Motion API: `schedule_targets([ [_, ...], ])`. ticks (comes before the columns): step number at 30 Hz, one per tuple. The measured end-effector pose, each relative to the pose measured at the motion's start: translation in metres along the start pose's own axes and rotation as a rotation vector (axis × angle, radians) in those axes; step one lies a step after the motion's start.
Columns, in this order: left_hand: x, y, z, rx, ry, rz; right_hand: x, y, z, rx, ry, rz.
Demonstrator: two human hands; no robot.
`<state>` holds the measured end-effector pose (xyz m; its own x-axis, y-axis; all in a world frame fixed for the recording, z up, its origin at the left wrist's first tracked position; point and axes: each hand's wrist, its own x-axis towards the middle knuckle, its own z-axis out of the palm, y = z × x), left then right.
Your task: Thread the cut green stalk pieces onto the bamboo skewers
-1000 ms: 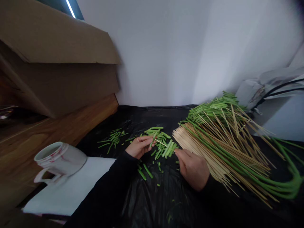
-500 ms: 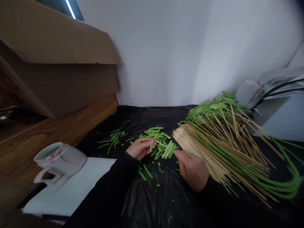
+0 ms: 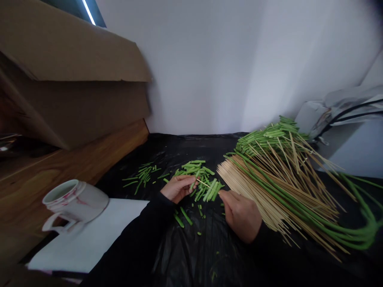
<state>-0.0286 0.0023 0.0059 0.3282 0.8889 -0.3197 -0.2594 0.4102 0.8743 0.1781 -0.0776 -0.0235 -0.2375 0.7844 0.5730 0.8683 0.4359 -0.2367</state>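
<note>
My left hand (image 3: 178, 188) pinches a short cut piece of garlic scape (image 3: 196, 176) between thumb and fingers. A thin bamboo skewer (image 3: 207, 184) runs from that piece to my right hand (image 3: 243, 215), whose fingers are closed around its other end. One end of the skewer meets the piece at my left fingertips; how deep it goes in I cannot tell. Just behind and between my hands lies a loose pile of cut garlic scape pieces (image 3: 213, 189). Several more pieces (image 3: 186, 215) are scattered on the black plastic sheet (image 3: 191, 255) nearer to me.
To the right lie many bamboo skewers (image 3: 248, 190), with long uncut garlic scapes (image 3: 296, 207) across them. Behind is a heap of skewered green pieces (image 3: 263, 139). Thin pieces (image 3: 143, 175) lie left. A white mug (image 3: 78, 201) stands on white paper (image 3: 98, 235), near a cardboard box (image 3: 89, 107).
Both hands keep their holds on the piece and the skewer. They have shifted only very slightly, the left one a little to the right.
</note>
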Motion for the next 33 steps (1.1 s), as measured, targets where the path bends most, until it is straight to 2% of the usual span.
schedule_targets([
  [10,-0.001,-0.002,0.003,0.025,0.009,0.011,-0.001,0.0,0.001,-0.009,-0.007,0.015],
  [19,0.0,-0.023,0.017,0.07,-0.056,0.05,0.0,-0.003,0.005,-0.015,-0.031,-0.005],
  [25,-0.001,-0.022,0.019,0.104,-0.038,0.081,0.002,-0.003,0.002,0.006,-0.018,-0.01],
  [33,-0.003,-0.024,0.017,0.148,-0.028,-0.018,0.0,-0.004,0.003,0.004,-0.048,-0.011],
])
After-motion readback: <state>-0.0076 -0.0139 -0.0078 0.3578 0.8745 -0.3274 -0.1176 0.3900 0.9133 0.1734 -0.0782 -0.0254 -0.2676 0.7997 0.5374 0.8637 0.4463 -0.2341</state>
